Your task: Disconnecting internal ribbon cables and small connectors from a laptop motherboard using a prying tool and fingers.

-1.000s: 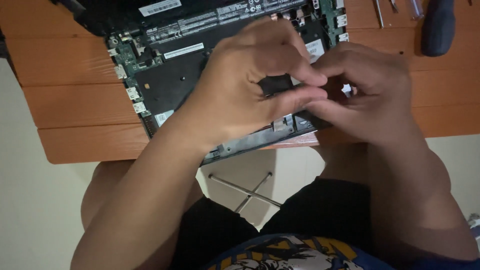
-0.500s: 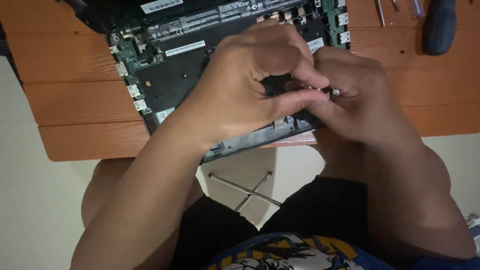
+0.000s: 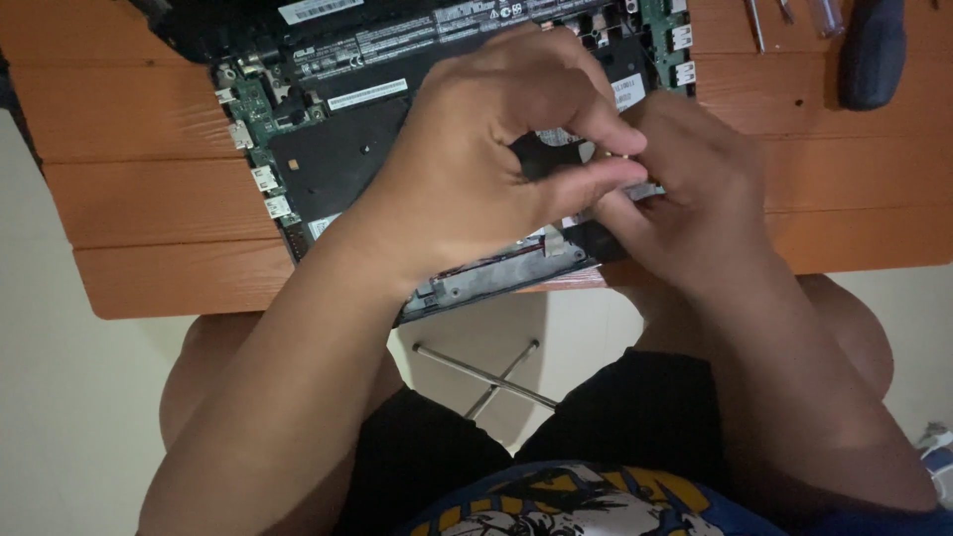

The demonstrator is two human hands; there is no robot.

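**Crowded over the board, open at the wood**

The opened laptop (image 3: 338, 159) fills the middle of the tabletop (image 3: 129, 199) and overhangs its near edge. Both hands, the left hand (image 3: 486, 169) and right hand (image 3: 695, 199), touch above its right half and block that area. Bare wood lies open to the left and along the right front. At the far right, a dark-handled screwdriver (image 3: 872, 50) and slim metal tools (image 3: 769, 20) stand in the way.

My left hand (image 3: 476, 169) curls with thumb and forefinger pinched together, meeting my right hand (image 3: 695, 189), whose fingertips press against them; both forearms angle in from near.
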